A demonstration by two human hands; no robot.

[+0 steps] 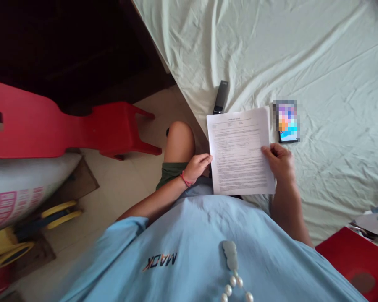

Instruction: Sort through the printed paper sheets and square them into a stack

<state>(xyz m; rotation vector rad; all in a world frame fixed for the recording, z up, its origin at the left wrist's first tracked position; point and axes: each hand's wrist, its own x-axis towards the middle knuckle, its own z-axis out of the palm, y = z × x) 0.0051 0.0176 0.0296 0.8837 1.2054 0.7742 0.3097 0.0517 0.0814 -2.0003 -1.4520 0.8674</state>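
Note:
A printed white paper sheet [239, 151] is held up in front of me, over the edge of a bed. My left hand [197, 167], with a red thread on its wrist, pinches the sheet's left edge. My right hand [279, 161] grips the right edge, thumb on the printed face. Both hands are closed on the paper. Just past the sheet's top right corner a phone [288, 121] lies on the bed with its screen lit. A slim black remote [221, 97] lies on the bed above the sheet's top left corner.
The bed with a pale green wrinkled sheet [302, 54] fills the right. My bare knee [180, 140] shows left of the paper. A red plastic chair [50, 126] lies on the tiled floor at left beside a white sack [22, 188]. A red stool [353, 260] stands at lower right.

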